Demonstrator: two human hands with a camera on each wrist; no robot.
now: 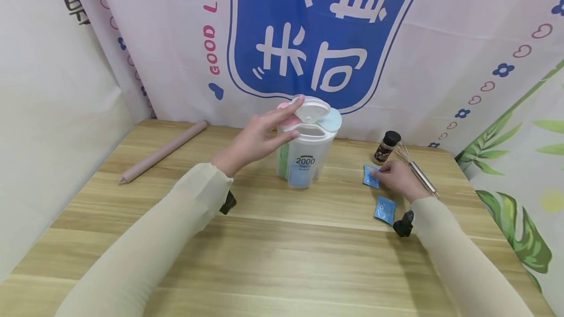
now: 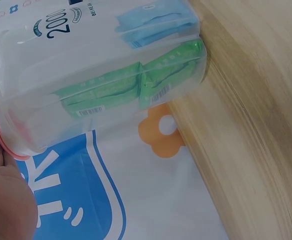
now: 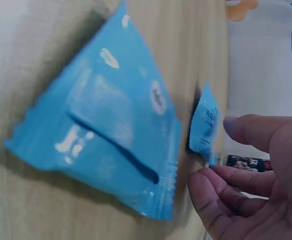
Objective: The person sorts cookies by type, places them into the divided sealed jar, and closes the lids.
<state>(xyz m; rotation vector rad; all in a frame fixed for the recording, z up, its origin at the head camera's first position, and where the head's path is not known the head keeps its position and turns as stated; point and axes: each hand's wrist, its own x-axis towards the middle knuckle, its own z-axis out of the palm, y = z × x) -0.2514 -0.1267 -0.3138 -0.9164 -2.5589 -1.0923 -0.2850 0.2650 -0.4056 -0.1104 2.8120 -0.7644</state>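
A: What do we flag?
B: The far blue sachet (image 1: 369, 180) could skid: the right hand (image 1: 400, 178) has thumb and fingers parted, not pinching. An overreach might knock the black-capped jar (image 1: 385, 148).
A: Left hand (image 1: 257, 138)?
B: We mark fingers extended, touching the raised white flap (image 1: 314, 110); if they slip, it may drop.
A: Sachet's spot?
B: On the table (image 1: 282, 263), right at the right hand's fingertips.

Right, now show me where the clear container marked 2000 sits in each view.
Head: clear container upright, just right of centre.
Left wrist: upper left, appearing turned on its side.
Right wrist: not in it.
Shared landmark: the printed backdrop, behind the container in the first two, at the right edge of the third.
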